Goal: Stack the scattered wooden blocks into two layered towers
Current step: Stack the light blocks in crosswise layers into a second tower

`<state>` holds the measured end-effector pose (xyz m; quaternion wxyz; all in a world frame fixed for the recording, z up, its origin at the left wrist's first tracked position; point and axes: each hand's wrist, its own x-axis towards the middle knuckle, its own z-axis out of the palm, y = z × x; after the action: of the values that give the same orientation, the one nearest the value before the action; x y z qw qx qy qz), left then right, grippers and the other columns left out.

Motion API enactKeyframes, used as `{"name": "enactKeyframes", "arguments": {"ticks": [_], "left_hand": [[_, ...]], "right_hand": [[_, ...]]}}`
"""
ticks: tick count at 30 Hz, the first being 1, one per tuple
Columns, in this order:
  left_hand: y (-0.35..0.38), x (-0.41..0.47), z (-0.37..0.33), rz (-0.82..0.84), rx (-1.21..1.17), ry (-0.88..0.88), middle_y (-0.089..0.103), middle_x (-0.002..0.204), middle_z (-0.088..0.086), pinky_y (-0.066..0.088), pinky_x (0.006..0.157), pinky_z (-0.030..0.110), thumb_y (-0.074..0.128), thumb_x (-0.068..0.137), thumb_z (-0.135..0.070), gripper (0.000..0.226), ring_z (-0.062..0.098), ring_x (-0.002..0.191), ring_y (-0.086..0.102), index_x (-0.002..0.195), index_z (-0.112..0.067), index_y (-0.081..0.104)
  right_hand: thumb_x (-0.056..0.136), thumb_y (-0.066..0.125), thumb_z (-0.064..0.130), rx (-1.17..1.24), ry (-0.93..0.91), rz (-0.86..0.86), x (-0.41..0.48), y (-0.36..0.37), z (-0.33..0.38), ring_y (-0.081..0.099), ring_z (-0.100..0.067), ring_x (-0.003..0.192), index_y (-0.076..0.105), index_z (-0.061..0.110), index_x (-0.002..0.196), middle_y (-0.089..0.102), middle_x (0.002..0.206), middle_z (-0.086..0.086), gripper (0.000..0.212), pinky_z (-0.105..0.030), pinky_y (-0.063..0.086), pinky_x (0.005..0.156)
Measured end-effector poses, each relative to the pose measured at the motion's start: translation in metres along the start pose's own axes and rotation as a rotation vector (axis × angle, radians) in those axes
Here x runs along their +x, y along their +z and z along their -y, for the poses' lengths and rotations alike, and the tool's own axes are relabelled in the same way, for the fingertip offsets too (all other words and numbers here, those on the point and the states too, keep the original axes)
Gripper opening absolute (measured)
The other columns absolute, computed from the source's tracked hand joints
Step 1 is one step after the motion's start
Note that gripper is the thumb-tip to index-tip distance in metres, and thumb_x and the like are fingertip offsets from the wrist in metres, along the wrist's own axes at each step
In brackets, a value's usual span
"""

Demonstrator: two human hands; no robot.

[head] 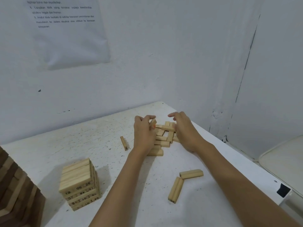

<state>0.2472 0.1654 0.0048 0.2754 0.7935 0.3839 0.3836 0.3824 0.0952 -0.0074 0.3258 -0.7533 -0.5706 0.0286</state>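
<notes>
pale wooden blocks lie in a loose pile (161, 140) at about one o'clock on the white desk (106, 133), and both our hands are at it. our left hand (143, 133), on the pile's nine o'clock side, pinches a single block (153, 122) between thumb and curled fingers, just above the heap. our right hand (184, 130) sits against the pile's three o'clock side, forefinger stretched out; we cannot tell whether it grips the top block (168, 128). a layered tower (80, 182) of numbered blocks stands at seven o'clock. a lone block (124, 143) lies just beside our left wrist, at its nine o'clock. a pair of blocks (191, 174) touch at their ends at five o'clock. a printed sheet (68, 30) hangs on the wall (164, 63).
</notes>
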Motion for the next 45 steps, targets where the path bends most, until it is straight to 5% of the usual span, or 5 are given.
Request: {"name": "enactKeyframes", "arguments": {"ticks": [9,17,25,32,45], "left_hand": [[-0.027,-0.006,-0.034,-0.018,-0.301,-0.115,0.058,0.097,0.000,0.050,0.067,0.017,0.055,0.092,-0.006,0.022,0.013,0.079,0.062,0.109,-0.019,0.056],[-0.067,-0.048,-0.074,0.048,-0.384,-0.112,0.060,0.087,-0.001,0.058,0.072,0.042,0.056,0.092,-0.008,0.020,0.028,0.083,0.069,0.109,-0.017,0.060],[-0.104,-0.110,-0.070,-0.033,-0.326,-0.084,0.063,0.084,-0.003,0.057,0.066,0.032,0.058,0.089,-0.006,0.022,0.013,0.069,0.067,0.106,-0.018,0.064],[-0.127,-0.183,-0.043,-0.148,-0.299,-0.133,0.060,0.079,-0.006,0.047,0.062,0.013,0.065,0.086,-0.007,0.020,0.002,0.070,0.057,0.098,-0.023,0.067],[-0.145,-0.242,0.009,-0.125,-0.207,-0.323,0.065,0.093,-0.003,0.042,0.067,0.008,0.060,0.091,-0.013,0.023,0.005,0.079,0.058,0.111,-0.022,0.067]], "right_hand": [[0.102,0.042,0.016,-0.219,-0.031,0.038,-0.003,0.007,0.004,0.047,-0.024,0.102,0.051,0.011,0.128,0.043,0.116,-0.008,0.028,-0.032,0.041,0.086],[0.102,0.045,0.024,0.406,0.088,-0.025,-0.022,-0.020,0.040,0.049,-0.008,0.082,0.045,0.016,0.110,0.049,0.102,-0.001,0.011,-0.021,0.036,0.063],[0.094,0.061,0.015,0.979,0.076,0.172,-0.090,-0.027,0.105,0.045,-0.008,0.051,0.058,0.029,0.118,0.051,0.060,0.006,0.027,-0.014,0.036,0.048],[0.093,0.064,0.019,0.922,0.112,0.174,-0.143,0.002,0.137,0.054,0.005,0.048,0.056,0.017,0.113,0.049,0.041,0.014,0.022,-0.018,0.033,0.057],[0.094,0.063,0.023,0.696,-0.002,0.346,-0.185,0.033,0.152,0.052,-0.008,0.061,0.067,0.025,0.099,0.054,0.067,-0.007,0.007,-0.022,0.043,0.062]]}}
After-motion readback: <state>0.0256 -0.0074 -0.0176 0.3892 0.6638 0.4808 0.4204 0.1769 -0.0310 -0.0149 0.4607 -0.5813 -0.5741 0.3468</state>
